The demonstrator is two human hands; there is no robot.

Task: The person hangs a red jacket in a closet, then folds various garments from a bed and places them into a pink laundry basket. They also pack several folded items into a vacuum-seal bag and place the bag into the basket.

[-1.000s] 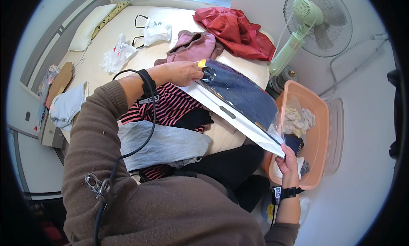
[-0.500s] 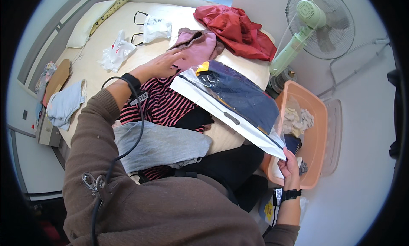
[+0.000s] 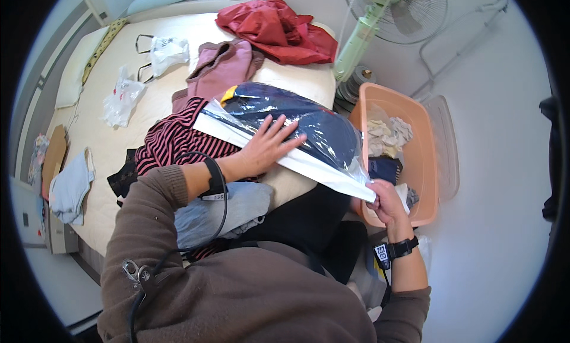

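The left hand [image 3: 267, 146] lay flat, fingers spread wide, on a clear plastic bag holding a folded navy garment [image 3: 297, 126], which rested on the near corner of the cream-covered bed [image 3: 119, 135]. The right hand [image 3: 386, 201] pinched the bag's white strip end, which jutted past the bed's edge, just beside the salmon plastic laundry basket [image 3: 424, 159].

The slick film looked likely to slide: with so much of the bag overhanging, an uneven pull at the strip could tip it toward the basket, or squeeze the garment out of its fold. The red-and-black striped top [image 3: 175, 141] partly under the bag might drag along too (it lay bunched).

Room was tight on the right, with the pale green pedestal fan [image 3: 371, 22] close by; open mattress lay to the left.
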